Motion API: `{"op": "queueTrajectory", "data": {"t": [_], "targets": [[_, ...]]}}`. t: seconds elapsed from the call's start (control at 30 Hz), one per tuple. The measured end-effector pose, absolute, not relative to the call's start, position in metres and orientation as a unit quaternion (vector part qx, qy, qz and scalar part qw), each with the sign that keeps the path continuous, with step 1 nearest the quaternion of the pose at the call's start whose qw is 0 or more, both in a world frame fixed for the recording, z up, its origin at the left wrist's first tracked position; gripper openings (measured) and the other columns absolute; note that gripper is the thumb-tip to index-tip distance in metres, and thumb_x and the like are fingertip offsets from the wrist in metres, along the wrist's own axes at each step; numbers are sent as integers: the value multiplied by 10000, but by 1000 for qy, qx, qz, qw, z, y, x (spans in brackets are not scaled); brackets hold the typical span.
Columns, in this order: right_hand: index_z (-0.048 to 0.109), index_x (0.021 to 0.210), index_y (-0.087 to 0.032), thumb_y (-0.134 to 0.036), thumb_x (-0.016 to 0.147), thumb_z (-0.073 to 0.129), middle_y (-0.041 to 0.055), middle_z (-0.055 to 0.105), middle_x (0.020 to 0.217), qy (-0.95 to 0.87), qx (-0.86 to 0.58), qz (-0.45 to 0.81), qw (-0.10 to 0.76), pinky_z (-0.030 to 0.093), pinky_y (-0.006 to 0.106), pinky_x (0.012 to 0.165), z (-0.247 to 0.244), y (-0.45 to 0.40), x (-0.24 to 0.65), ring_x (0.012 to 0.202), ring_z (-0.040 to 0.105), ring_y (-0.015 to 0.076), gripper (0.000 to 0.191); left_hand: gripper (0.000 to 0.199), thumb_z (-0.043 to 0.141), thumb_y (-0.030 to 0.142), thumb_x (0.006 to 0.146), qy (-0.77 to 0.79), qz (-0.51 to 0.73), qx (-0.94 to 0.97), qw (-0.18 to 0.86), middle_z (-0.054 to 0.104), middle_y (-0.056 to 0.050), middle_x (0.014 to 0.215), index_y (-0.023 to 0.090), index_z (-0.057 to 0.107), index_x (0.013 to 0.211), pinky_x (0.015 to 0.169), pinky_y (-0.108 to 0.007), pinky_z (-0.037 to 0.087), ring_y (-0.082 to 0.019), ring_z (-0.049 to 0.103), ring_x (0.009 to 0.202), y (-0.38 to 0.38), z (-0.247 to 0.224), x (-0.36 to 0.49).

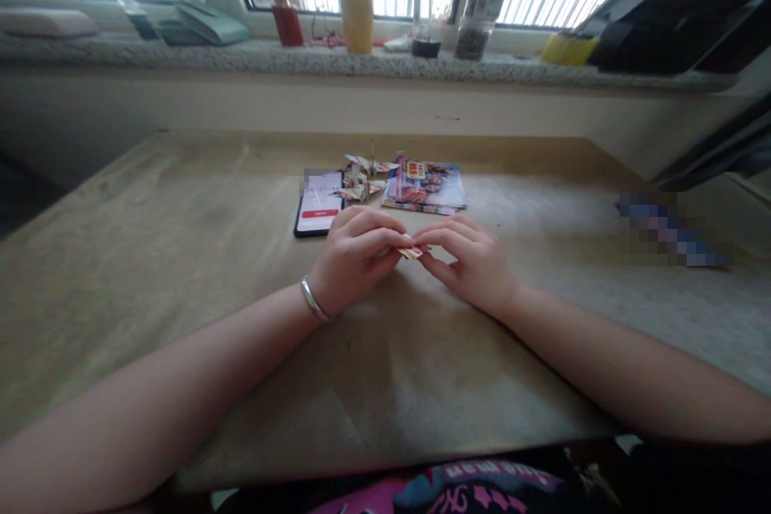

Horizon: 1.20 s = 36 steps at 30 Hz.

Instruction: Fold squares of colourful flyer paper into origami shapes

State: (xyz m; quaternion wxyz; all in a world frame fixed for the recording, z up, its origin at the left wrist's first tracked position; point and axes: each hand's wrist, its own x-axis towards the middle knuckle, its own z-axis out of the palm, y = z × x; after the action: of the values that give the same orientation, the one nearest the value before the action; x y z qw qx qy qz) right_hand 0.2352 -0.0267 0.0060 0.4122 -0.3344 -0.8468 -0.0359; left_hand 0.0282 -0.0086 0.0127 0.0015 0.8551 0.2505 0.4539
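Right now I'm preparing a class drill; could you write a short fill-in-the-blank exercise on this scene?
1. The left hand and right hand share one small folded piece of ____.
2. The silver bracelet is on the ____ wrist.
3. The flat thing on the table, left of the folded shapes, is a ____.
4. On the windowsill, the gold-topped container is ____.

Missing words: paper; left; phone; red.

A small folded paper, pale with warm-toned print, sits pinched dead ahead at twelve o'clock, its exact folds too small to tell from where I stand.
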Motion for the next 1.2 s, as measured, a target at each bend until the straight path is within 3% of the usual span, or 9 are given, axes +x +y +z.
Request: {"op": "queueTrajectory", "data": {"t": [0.17, 0.4, 0.57, 0.93, 1.2], "targets": [[640, 871, -223, -212, 863, 613, 6, 729, 929, -850, -328, -50, 409, 507, 298, 769, 6, -25, 236, 859, 644, 154, 30, 51, 662, 288, 840, 247, 443, 862, -15, 705, -8, 934, 249, 694, 842, 843, -339, 435, -154, 607, 861, -8, 13, 29], [632, 869, -203, -221, 871, 607, -1, 727, 936, -851, -335, -181, 362, 484, 300, 752, 18, -27, 243, 873, 636, 166, 31, 112, 680, 323, 832, 254, 440, 860, -38, 713, 8, 954, 269, 687, 930, 880, -337, 425, -163, 603, 926, -11, 15, 30], [643, 863, -220, -234, 892, 579, -16, 721, 932, -850, -340, -236, 327, 461, 303, 722, 21, -28, 241, 859, 623, 168, 71, 90, 713, 297, 807, 243, 456, 854, -56, 703, 26, 902, 284, 687, 892, 850, -332, 431, -149, 594, 859, -11, 14, 31], [664, 875, -224, -219, 858, 627, 17, 705, 891, -834, -331, -102, 429, 502, 301, 788, 15, -23, 235, 846, 614, 157, 42, 53, 645, 254, 861, 224, 494, 839, 43, 675, -24, 893, 204, 644, 842, 785, -310, 477, -137, 608, 832, -8, 14, 28], [661, 900, -233, -234, 856, 636, 22, 697, 903, -833, -300, -102, 452, 503, 317, 814, 20, -24, 240, 875, 610, 163, 51, 51, 644, 213, 860, 213, 495, 840, 65, 695, -35, 955, 204, 653, 909, 833, -319, 497, -144, 638, 903, -7, 14, 27]]}}
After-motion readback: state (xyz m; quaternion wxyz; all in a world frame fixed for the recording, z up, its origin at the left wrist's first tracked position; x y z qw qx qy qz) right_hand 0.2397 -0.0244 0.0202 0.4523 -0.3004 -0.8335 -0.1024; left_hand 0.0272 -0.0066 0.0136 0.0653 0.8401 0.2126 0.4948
